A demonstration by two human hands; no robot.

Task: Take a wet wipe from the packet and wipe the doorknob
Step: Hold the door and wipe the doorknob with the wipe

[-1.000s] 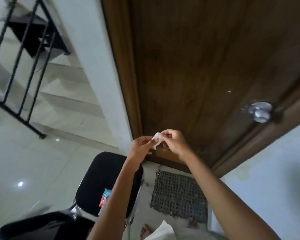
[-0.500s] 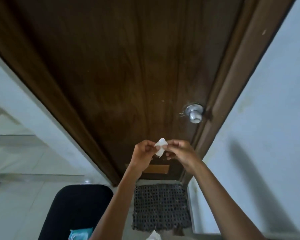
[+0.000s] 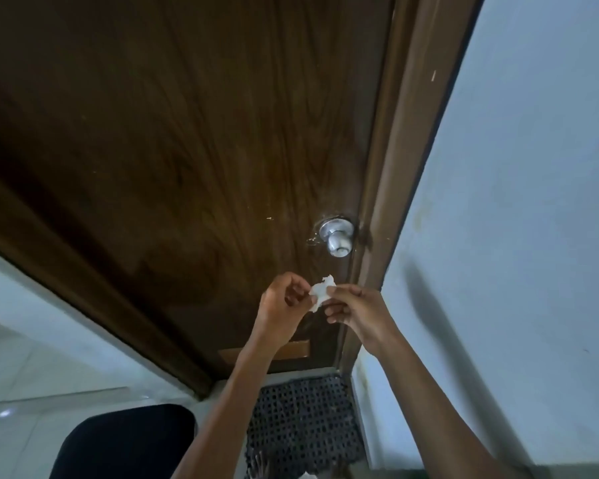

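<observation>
Both hands pinch one crumpled wipe (image 3: 320,294) between them, left hand (image 3: 284,305) and right hand (image 3: 355,307) each closed on an edge. The knob (image 3: 338,236) sits just above the wipe, slightly nearer the right hand, stem pointing out from the door (image 3: 187,150).

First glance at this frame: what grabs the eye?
The crumpled white wet wipe pinched between the left hand and right hand, mid-frame in front of the dark wooden door. Just above it, apart from the wipe, the shiny metal doorknob sits by the door's right edge.
</observation>
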